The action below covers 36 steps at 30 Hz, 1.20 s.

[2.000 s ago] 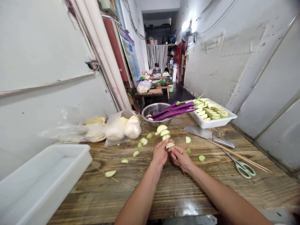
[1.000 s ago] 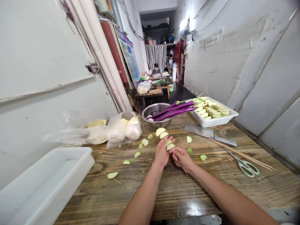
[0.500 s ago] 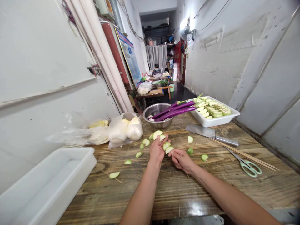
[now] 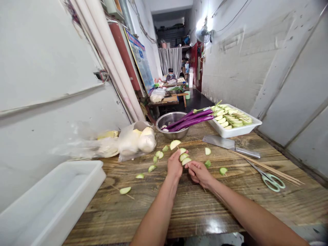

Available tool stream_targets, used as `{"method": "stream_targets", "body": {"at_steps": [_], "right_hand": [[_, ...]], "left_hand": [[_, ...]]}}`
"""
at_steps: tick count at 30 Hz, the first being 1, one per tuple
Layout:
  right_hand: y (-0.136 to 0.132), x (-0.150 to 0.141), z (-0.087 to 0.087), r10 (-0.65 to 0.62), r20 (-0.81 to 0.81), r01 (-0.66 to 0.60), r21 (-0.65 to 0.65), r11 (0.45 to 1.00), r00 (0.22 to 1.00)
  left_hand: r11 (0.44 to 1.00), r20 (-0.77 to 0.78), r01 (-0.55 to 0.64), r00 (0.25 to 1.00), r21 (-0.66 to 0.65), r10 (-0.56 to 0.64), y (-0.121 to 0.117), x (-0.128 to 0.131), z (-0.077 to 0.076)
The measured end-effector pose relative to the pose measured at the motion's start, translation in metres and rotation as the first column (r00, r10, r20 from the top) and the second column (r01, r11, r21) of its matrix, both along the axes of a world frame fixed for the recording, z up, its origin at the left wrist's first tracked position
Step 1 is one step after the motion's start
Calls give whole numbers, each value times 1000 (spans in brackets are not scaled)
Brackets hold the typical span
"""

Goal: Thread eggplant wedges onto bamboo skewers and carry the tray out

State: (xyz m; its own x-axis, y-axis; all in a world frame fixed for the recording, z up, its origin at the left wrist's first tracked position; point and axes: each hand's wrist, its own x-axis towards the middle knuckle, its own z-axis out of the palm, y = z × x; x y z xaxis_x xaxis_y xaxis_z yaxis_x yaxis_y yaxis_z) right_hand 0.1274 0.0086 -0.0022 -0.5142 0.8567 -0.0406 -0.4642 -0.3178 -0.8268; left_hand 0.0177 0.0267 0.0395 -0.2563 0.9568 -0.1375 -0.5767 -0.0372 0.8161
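Note:
Several pale green-skinned vegetable slices sit in a row on a thin wooden skewer between my hands. My left hand is closed, its fingers around the far side of the row. My right hand pinches the skewer at the near slice; the skewer's end shows below that hand. Another half-round slice is just beyond my left fingertips; whether they touch it I cannot tell. Loose slices lie left of my hands, and a few more lie to the right.
Purple eggplants lean across a steel bowl. A white tray of cut slices stands at back right. Nearer are a cleaver, skewers and scissors. Bagged vegetables and a white tub are left. A person sits far back.
My left hand has shifted slightly right, closer to my right hand, its fingers closing more around the skewered slices. The half-round slice at its fingertips has moved slightly right and away.

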Motion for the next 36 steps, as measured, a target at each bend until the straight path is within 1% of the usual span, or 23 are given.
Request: {"method": "stream_targets", "body": {"at_steps": [3,5,8,10,14,17,23,29,31,34,35,36], "right_hand": [[2,1,1,-11,-12,12,10,1000,1000],[3,1,1,-10,-23,11,24,1000,1000],[3,3,1,-23,-41,24,28,999,999],[3,4,2,-28,-48,29,24,999,998],[3,4,3,8,-32,-8,22,1000,999],[2,2,3,13,-25,-13,25,1000,1000],[-1,-6,-2,-52,-6,52,46,998,999],[-4,-11,-4,-105,37,103,55,993,994],[-5,-13,-3,-158,86,149,100,984,984],[-7,-14,-2,-299,176,251,249,935,938],[-7,-15,-1,-328,188,270,277,922,926],[-8,-15,-1,-331,187,276,270,922,925]], "left_hand": [[998,36,26,999,54,-28,-2,3,1],[995,73,65,995,82,-71,-4,5,2],[987,61,150,986,48,-153,-5,8,0],[987,51,160,986,26,-162,-6,10,-3],[995,59,99,993,24,-100,-5,12,-8],[999,51,45,998,20,-46,-4,12,-8],[1000,85,-10,996,-13,11,-2,14,-6],[999,119,-40,992,-28,43,0,15,-10],[998,142,-55,988,-35,60,1,16,-11],[997,159,-66,985,-34,71,2,17,-13],[997,161,-63,985,-33,68,2,17,-13],[998,164,-55,985,-30,59,2,18,-13]]}}
